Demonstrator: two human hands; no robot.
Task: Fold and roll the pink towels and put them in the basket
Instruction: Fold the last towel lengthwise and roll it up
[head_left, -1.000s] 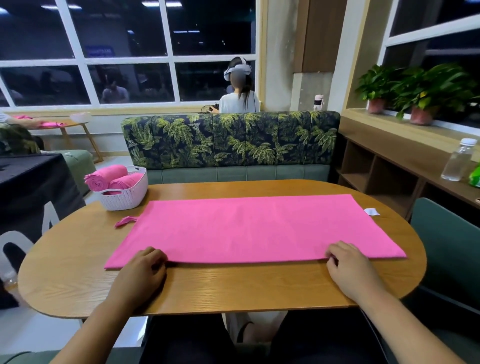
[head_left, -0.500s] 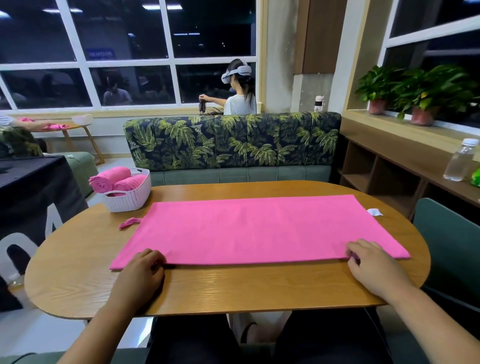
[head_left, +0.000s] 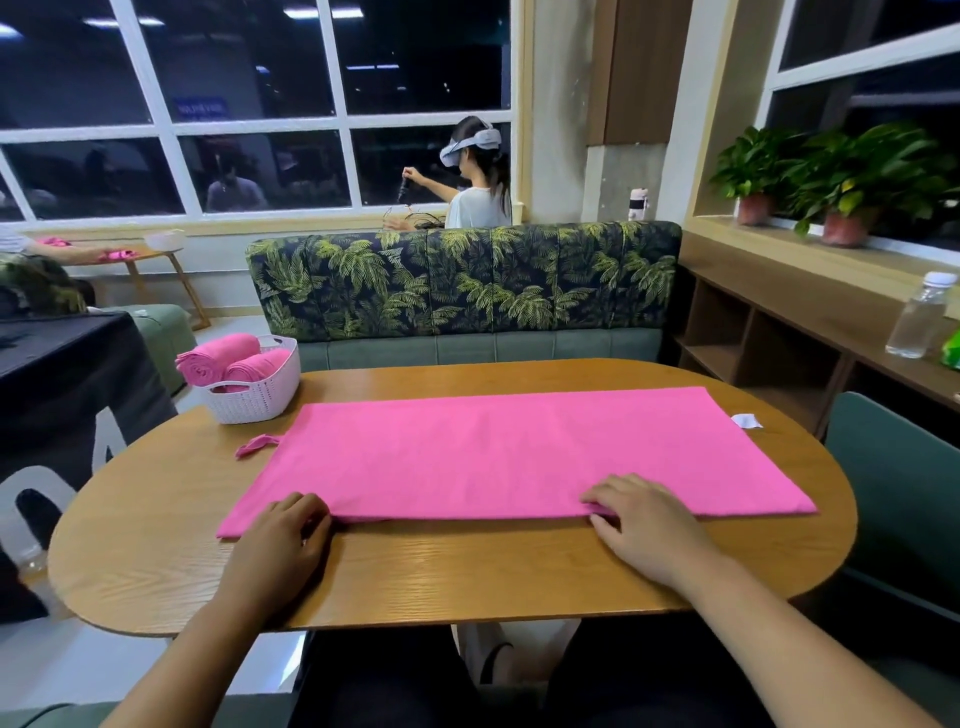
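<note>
Two bare hands meet the near edge of a pink towel (head_left: 519, 452) spread flat and single across a wooden table (head_left: 467, 571), in the middle of the frame.

The left hand (head_left: 283, 535), lower left of centre, has its fingers curled down, knuckles up, at the towel's near hem close to the lower-left corner. Its fingertips are hidden, so whether they grip the cloth cannot be told.

The right hand (head_left: 644, 525), lower right of centre, lies loose and fairly flat. Its fingers (head_left: 602, 496) are only lightly bent and rest on top of the hem, with the thumb beside the edge on the table side.

The towel reaches away from both hands toward the upper part of the table, and its lower-right corner lies well past the right hand.

A white basket (head_left: 260, 400) stands at the table's upper left, apart from the towel, with two rolled pink towels (head_left: 218, 358) lying in it. A small pink loop (head_left: 254, 444) sits at the towel's upper-left corner and a white tag (head_left: 746, 421) at its upper right.

Behind the table is a leaf-print sofa (head_left: 467, 280). Beyond it, a person wearing a headset (head_left: 475, 176) stands by the window.
</note>
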